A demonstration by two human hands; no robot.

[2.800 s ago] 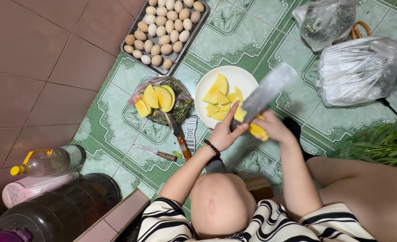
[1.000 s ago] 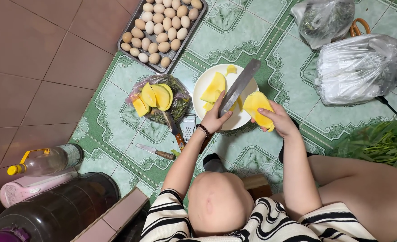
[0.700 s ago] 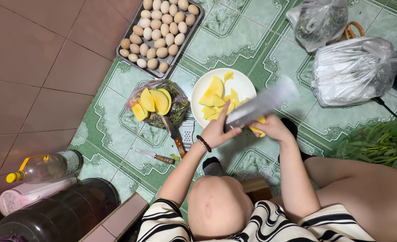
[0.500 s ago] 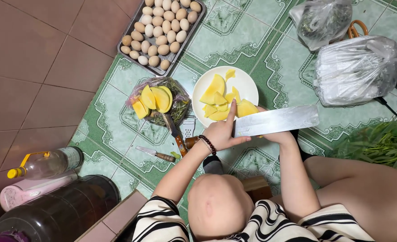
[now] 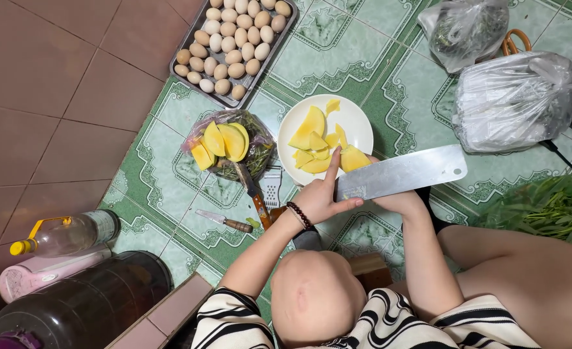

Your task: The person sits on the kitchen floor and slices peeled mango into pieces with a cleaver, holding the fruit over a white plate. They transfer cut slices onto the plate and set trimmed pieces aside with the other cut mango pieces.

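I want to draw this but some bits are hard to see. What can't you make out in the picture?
- Right hand, head view: mostly hidden behind the cleaver.
- Yellow fruit piece: its lower part is covered by the cleaver and the left hand.
- White bag: the cloudy plastic hides what is inside.
- Greens: cut off by the right edge.
- Egg tray: its top is cut off by the edge.

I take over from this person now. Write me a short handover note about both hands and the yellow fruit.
Left hand: grips the broad steel cleaver at its handle end, index finger raised.
Right hand: mostly under the blade, holds a yellow fruit chunk.
Done: yellow slices lie on the round white plate; more pieces lie on the clear plastic bag.
Left: the held chunk is not yet sliced.
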